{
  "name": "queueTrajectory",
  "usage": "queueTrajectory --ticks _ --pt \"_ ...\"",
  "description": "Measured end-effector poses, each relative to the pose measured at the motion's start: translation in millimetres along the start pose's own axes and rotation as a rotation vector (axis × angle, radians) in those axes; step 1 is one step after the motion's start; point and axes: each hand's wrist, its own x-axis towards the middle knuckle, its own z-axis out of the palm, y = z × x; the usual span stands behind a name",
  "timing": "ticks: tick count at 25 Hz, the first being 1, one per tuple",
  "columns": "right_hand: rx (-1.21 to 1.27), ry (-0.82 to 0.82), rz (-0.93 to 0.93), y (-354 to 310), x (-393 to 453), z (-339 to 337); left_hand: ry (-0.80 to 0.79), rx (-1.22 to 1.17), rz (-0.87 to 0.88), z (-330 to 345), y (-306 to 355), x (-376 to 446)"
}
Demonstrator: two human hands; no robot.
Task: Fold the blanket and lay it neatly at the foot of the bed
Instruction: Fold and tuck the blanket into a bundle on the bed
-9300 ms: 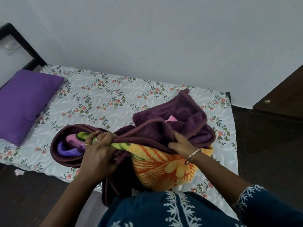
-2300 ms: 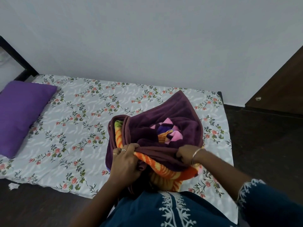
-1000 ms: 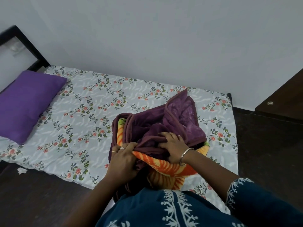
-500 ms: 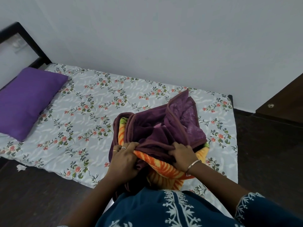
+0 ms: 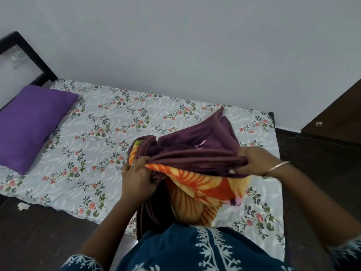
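Note:
The blanket (image 5: 197, 145) is maroon outside with an orange and yellow flower print inside. It lies bunched over the near right part of the bed (image 5: 109, 133), which has a white floral sheet. My left hand (image 5: 137, 177) grips the gathered maroon edges at the bundle's left end. My right hand (image 5: 252, 161) pinches the same edges at the right end. The edge is stretched taut between both hands. A printed part hangs down over the bed's near side toward my body.
A purple pillow (image 5: 31, 124) lies at the left end of the bed by a dark headboard (image 5: 29, 53). A grey wall runs behind the bed. Dark wooden furniture (image 5: 336, 118) stands at the right. A scrap of paper (image 5: 23, 206) lies on the dark floor.
My right hand has slid to the right along the gathered edge, pulling it taut. My left hand has kept its grip at the left end.

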Motion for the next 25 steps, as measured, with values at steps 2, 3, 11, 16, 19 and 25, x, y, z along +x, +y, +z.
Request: queueTrajectory --ticks 2,3,11,16,19,25 --pt "0.311 0.092 -0.140 -20.1 -33.6 -42.9 0.052 -0.005 -0.025 -3.3 -0.8 17.4" --pt "0.467 0.109 -0.186 -28.9 -47.7 -55.1 0.075 -0.015 -0.034 -5.5 1.1 25.9" --pt "-0.074 0.012 0.172 40.2 -3.5 54.4 -0.030 0.001 -0.007 24.7 14.4 31.5" --pt "-0.091 -0.083 0.151 39.1 -5.2 102.3 -0.131 -0.002 -0.037 30.3 14.2 20.9" --pt "-0.244 -0.221 0.193 22.1 0.3 101.0 -0.100 0.002 -0.013 27.6 15.0 12.5" --pt "0.122 0.076 -0.195 -59.6 24.4 82.9 -0.072 0.000 0.008 29.5 7.3 8.7"
